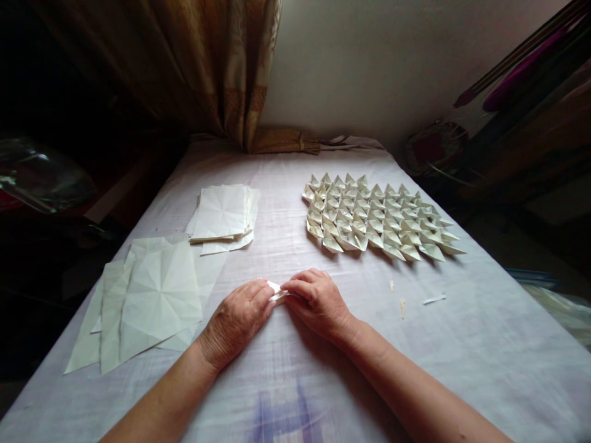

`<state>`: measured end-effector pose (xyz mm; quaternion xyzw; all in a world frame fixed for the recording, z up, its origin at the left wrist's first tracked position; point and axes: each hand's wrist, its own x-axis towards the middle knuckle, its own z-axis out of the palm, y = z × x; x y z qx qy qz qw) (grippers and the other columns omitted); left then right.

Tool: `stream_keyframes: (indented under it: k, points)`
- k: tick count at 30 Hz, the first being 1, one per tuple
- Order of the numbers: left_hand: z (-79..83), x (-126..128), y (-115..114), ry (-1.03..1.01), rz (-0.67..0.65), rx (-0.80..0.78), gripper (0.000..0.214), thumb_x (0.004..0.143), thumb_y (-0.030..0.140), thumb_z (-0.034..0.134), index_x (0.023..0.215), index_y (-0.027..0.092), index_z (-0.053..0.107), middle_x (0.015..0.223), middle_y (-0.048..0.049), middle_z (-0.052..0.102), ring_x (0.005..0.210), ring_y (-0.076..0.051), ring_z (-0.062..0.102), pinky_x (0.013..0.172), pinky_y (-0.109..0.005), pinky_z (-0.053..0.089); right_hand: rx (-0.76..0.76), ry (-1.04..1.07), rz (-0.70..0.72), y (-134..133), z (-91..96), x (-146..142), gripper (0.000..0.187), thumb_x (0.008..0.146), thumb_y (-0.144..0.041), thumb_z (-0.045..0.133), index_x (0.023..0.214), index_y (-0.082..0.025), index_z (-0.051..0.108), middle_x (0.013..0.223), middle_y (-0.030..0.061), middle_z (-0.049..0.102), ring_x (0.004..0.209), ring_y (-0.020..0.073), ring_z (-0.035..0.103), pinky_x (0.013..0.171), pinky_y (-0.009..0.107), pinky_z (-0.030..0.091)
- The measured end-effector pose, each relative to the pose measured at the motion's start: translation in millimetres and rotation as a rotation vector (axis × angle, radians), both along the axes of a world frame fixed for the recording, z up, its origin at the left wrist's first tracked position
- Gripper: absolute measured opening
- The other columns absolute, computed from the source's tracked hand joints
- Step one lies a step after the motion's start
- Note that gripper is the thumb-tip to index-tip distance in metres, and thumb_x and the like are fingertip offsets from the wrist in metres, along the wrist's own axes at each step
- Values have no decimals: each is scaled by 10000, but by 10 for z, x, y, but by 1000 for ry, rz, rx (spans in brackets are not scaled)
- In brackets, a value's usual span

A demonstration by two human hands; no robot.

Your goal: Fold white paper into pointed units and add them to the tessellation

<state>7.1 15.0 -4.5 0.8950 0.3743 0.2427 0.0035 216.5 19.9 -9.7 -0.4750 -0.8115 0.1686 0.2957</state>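
Note:
Near the middle of the table, my left hand (243, 312) and my right hand (318, 301) are both closed on a small piece of folded white paper (279, 295). Fingers cover most of it, so its full shape is hidden. Left of my hands lie large creased paper sheets (161, 295), overlapping in a loose spread. Behind them sits a neater stack of creased paper sheets (224, 212). To the right, beyond my right hand, stand rows of folded paper boats (373, 218) packed close together.
A pale cloth (286, 381) with a purplish mark covers the table. Small paper scraps (434, 299) lie at right. A gold-brown curtain (231, 74) hangs to the table's far edge, against a pale wall (360, 67). Dark clutter stands on both sides.

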Motion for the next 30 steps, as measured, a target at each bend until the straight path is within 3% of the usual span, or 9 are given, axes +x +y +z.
stream_keyframes:
  k: [6,9,13,18,23,30]
  points:
    - [53,-131,-43,-124,-60,-174,379,937,280,563,1287,189,450,1250,-123,649,1204,-235,604,1009,-401,530,116,-180,66,28,62,-54,106,889,-221,665,917,-274,752,874,26,695,799,177,563,719,317,324]
    - [79,-247,-94,-162,18,-183,372,924,247,572,1276,192,467,1326,-130,601,1279,-245,543,1048,-427,496,140,-199,80,26,59,-52,127,909,-218,636,920,-270,751,862,25,691,789,170,546,715,317,317]
    - [91,-342,-156,-81,68,-147,273,924,262,577,1191,206,596,1159,-88,678,1102,-236,627,970,-401,528,169,-180,85,12,35,-43,151,920,-206,608,938,-266,745,880,28,691,783,169,545,720,316,328]
    - [120,-268,-168,17,76,-95,215,919,285,580,1092,209,683,1048,-73,702,1000,-241,627,914,-405,506,171,-170,97,18,36,-36,167,920,-187,597,959,-261,742,881,32,694,776,169,556,720,315,342]
    - [184,-171,-156,88,160,-49,169,933,267,557,1000,231,707,930,-49,697,877,-232,611,811,-387,481,86,-134,73,68,46,-63,137,902,-209,618,852,-240,742,870,32,703,772,169,571,726,318,349]
    - [218,-144,-116,85,245,-160,192,955,286,530,843,224,674,792,-18,687,780,-216,607,720,-352,433,2,-77,10,92,73,-126,120,879,-215,643,766,-210,683,847,23,697,810,174,582,768,334,331]
